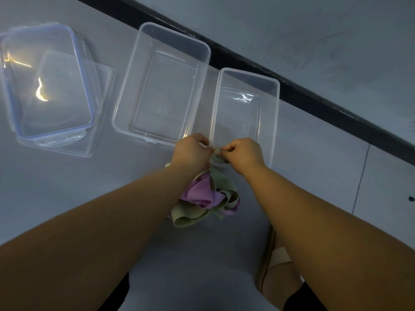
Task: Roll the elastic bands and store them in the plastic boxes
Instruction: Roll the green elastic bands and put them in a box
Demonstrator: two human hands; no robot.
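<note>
At frame centre, the left hand (193, 151) and right hand (243, 153) pinch one end of a green elastic band (221, 184) rising from the tangled pile (202, 202) on the surface (67, 187). Both plastic boxes (161, 86) hold nothing, so rolling seems barely begun.

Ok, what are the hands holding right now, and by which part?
Both the left hand and right hand pinch one end of a green elastic band, which trails down into the pile.

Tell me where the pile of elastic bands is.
Head view, centre: the pile of elastic bands lies on the table between the forearms, just below the left hand and right hand, near the right-hand box.
</note>
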